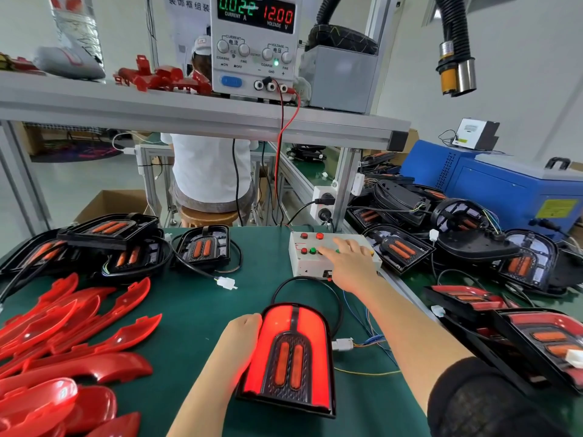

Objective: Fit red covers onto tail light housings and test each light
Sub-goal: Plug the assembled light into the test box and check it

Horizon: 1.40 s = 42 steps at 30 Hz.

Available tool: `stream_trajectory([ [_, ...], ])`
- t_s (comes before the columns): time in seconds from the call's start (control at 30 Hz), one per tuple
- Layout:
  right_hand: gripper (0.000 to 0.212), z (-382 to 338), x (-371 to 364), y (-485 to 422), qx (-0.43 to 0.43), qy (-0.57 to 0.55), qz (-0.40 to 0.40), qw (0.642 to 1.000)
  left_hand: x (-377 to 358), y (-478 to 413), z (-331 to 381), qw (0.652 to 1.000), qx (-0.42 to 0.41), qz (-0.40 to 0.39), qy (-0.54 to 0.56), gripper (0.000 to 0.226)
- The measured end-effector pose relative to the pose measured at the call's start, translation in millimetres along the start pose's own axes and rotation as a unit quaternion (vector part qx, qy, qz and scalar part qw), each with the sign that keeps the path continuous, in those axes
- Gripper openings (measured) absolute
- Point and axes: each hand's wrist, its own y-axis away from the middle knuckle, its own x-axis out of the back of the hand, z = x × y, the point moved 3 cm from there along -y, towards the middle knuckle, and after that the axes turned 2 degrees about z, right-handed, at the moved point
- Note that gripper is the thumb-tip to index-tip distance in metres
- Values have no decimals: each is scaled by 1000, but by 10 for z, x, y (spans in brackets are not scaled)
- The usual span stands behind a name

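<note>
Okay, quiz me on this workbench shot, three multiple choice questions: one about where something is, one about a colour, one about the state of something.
1. Where do the loose red covers lie?
A) on the left side of the green mat
B) on the blue machine
C) on top of the white box with buttons

2. What colour are the voltage digits on the power supply?
A) blue
B) red
C) white

3. The tail light at the left hand is:
A) dark
B) face down
C) glowing red

Answers:
1 A, the covers are piled at the mat's left edge.
2 B, 12.00 shows in red.
3 C, its cover shines red while the right hand reaches onto the button box.
</note>
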Motion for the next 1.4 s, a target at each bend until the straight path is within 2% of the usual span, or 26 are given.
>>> stream_trajectory([
  [0.17,74,-24,79,-31,-11,-14,-29,999,-4,18,4,1000,1,2,-1,30],
  [0.33,77,-216,143,-35,18,-27,-2,999,0,34,1,1000,9,-6,21,31],
  [0.43,78,-304,100,-21,35,-24,-12,999,6,38,3,1000,6,-9,19,30],
  [0.93,78,-331,38,-8,23,-28,-31,999,-16,17,-2,1000,11,-11,-2,33],
  [1.07,75,-258,68,118,4,-116,-19,993,-7,15,-6,1000,1,-9,4,29],
  [1.17,54,-83,170,333,-16,-235,-2,972,-8,1,-30,1000,-12,-15,20,24],
  [1.23,34,72,204,576,-25,-316,-25,948,13,-12,-58,999,-24,-17,26,25],
  [1.3,33,208,217,893,-21,-358,-84,930,56,-33,-78,999,-37,-14,9,30],
  [1.4,30,303,134,1333,25,-312,-180,933,108,-61,-56,995,-61,18,-73,34],
])
